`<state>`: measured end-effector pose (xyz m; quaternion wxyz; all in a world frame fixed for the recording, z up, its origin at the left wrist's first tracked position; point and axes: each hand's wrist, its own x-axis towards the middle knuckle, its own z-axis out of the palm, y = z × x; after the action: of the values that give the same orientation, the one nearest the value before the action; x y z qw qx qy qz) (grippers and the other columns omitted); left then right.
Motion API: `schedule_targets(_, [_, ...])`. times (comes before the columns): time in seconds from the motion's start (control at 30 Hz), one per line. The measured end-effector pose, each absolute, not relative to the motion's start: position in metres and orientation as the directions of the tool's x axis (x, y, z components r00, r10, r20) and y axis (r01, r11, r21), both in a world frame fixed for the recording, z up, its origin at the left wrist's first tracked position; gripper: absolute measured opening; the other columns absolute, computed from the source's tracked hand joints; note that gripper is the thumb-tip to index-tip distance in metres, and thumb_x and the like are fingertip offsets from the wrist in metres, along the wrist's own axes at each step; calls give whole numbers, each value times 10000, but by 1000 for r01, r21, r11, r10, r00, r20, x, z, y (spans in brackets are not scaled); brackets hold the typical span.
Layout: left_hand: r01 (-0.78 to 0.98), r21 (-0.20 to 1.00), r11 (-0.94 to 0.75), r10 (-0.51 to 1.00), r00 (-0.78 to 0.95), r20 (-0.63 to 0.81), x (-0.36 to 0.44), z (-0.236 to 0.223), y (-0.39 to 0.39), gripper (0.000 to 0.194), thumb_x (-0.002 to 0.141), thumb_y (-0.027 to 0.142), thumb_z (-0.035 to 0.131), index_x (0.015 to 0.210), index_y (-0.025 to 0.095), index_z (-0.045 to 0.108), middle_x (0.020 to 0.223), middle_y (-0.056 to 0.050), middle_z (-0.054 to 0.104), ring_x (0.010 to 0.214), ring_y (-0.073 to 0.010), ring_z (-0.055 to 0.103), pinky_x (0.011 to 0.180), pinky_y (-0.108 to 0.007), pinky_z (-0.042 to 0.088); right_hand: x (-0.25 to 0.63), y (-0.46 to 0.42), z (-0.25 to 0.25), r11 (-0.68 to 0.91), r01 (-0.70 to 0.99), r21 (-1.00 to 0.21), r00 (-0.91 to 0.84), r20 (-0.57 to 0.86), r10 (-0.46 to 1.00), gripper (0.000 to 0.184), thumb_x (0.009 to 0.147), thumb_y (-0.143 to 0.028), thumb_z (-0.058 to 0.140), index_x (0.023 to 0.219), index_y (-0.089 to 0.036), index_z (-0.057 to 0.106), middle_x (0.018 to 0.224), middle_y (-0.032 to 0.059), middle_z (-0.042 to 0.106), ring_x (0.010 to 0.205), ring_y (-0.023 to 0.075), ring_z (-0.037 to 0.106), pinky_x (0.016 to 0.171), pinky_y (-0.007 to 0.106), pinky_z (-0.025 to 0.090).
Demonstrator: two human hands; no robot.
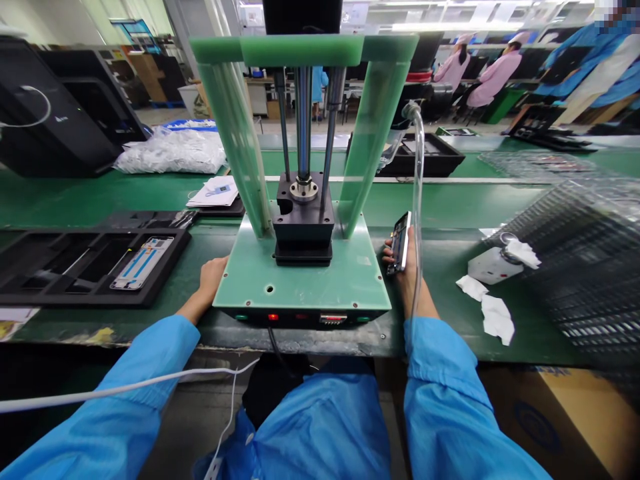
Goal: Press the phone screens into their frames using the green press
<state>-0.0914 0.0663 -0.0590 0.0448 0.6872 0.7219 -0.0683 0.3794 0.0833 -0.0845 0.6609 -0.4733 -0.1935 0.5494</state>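
In the head view, the right hand [411, 273] has its grip closed around a phone [400, 243] whose inner parts are exposed. The phone tilts on its long edge, just beside the right side of the press [300, 287] and above the tabletop [447, 267]. The left hand [213, 277] is at the press's left side, its fingers out of sight behind the base, so I cannot tell how far its grip is open or whether it has hold of anything. A clear hose [419, 173] hangs in front of the right wrist; if the arm swings, it could snag the sleeve [443, 353] or nudge the phone. The fingers seem to hold the phone by its edges—a slack hold could let it slip, a hard squeeze or a brush against the press could harm loose parts. The black block [304, 233] sits low under its rods, and a finger beneath it could be pinched if it moved. At the left, a tray [174, 263] bears a frame [143, 263] with blue strips; a white cable [135, 388] crosses by the left sleeve [150, 363] and might catch on it.
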Motion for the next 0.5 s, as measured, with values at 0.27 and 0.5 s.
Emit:
schedule_targets(0.27, [999, -25, 46, 987, -50, -151, -93, -60, 67, 333, 984, 419, 622, 1174, 145, 639, 1120, -89, 667, 1014, -213, 664, 906, -411, 574, 372, 79, -72, -69, -588, -806, 318, -309, 896, 516, 912, -707, 552, 803, -205, 506, 627, -37, 519, 391, 55, 386, 277, 140, 266])
schedule_targets(0.5, [999, -19, 48, 991, -50, -127, -94, -62, 68, 307, 989, 416, 616, 1132, 147, 650, 1072, -78, 676, 985, -204, 669, 892, -393, 572, 368, 78, -71, -66, -587, -807, 338, -318, 886, 408, 1005, -562, 481, 813, -202, 492, 607, -39, 513, 374, 54, 381, 266, 135, 285])
